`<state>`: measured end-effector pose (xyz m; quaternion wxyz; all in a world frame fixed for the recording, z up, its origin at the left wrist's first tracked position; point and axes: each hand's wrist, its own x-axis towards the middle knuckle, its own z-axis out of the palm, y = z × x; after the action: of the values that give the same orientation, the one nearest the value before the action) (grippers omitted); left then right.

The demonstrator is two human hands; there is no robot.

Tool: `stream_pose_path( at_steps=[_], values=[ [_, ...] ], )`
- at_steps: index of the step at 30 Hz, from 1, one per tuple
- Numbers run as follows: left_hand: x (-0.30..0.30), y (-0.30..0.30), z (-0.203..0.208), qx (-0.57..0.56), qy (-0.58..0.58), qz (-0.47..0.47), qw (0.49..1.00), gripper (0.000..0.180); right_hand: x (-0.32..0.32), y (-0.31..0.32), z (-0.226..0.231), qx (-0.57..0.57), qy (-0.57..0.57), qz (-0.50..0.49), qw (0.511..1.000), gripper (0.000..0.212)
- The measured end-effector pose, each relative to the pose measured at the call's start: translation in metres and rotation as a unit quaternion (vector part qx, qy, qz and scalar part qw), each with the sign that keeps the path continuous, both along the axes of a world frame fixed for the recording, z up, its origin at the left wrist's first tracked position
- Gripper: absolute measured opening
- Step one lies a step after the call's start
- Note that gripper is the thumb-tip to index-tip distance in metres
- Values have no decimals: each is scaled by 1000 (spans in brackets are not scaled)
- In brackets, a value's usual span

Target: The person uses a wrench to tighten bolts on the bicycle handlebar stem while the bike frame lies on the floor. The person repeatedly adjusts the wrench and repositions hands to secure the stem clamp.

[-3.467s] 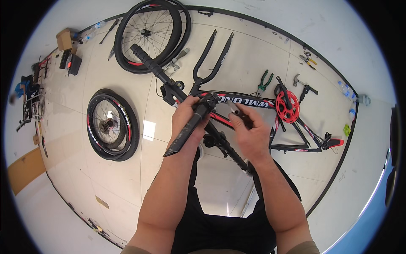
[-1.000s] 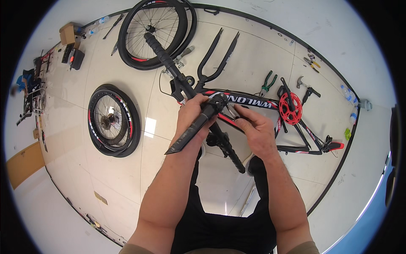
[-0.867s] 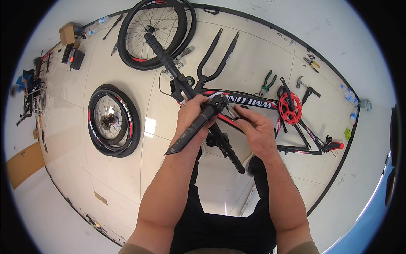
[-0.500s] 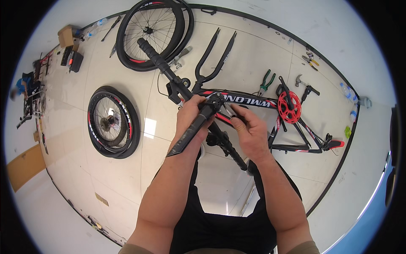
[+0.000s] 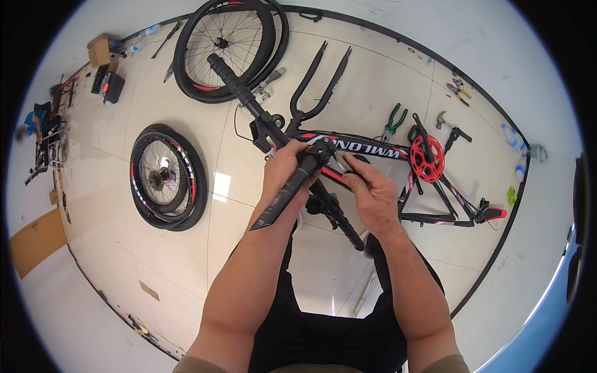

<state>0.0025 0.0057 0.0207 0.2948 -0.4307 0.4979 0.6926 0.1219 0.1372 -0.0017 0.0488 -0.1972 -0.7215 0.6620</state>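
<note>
Black metal first: handlebar (image 5: 239,93) slanting behind the left hand (image 5: 280,168); cannot tell whether joined to the slant-cut tube (image 5: 284,196). Left fingers wrapped around that tube just below its bolted clamp (image 5: 321,150), tips hidden underneath, probably to keep it from turning. Clamp tilted rightward, likely to present its bolts to the slim metal tool (image 5: 340,163), pinched between thumb and forefinger of the right hand (image 5: 377,195); tip contact too small to tell. Bicycle frame (image 5: 357,145) lying flat beyond, perhaps to free both hands. Green-handled pliers (image 5: 390,127), red chainring (image 5: 429,176) and claw hammer (image 5: 442,120) farther right, apparently laid close for reach.

Brown panel (image 5: 37,245) at far left, then cardboard box (image 5: 97,50) and stacked wheels (image 5: 157,180). Glossy pale floor tiles (image 5: 174,267) throughout, thin joints, bright glare patch. Rightward, plastic bottles (image 5: 510,134) beside a dark-skirted white wall (image 5: 547,205).
</note>
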Motion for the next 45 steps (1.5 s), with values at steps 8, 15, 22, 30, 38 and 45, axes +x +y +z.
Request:
stream_pose_path(
  at_steps=[8,15,22,30,38,45],
  values=[
    [1,1,-4,-5,-1,9,1000,10,0,-2,0,-2,-3,-7,1000,34],
    [0,0,-4,-4,3,5,1000,9,-4,-3,4,6,-8,-4,1000,34],
    [3,0,-9,17,21,13,1000,8,-3,-4,-3,60,31,-9,998,32],
    [6,0,-13,0,36,-26,999,12,0,-16,-12,228,110,-20,967,27],
    [7,-2,-18,-5,33,-30,999,12,3,-24,-21,288,118,-33,950,28],
    [7,-1,-19,-2,29,-32,999,11,3,-24,-24,317,113,-40,941,31]
  ],
)
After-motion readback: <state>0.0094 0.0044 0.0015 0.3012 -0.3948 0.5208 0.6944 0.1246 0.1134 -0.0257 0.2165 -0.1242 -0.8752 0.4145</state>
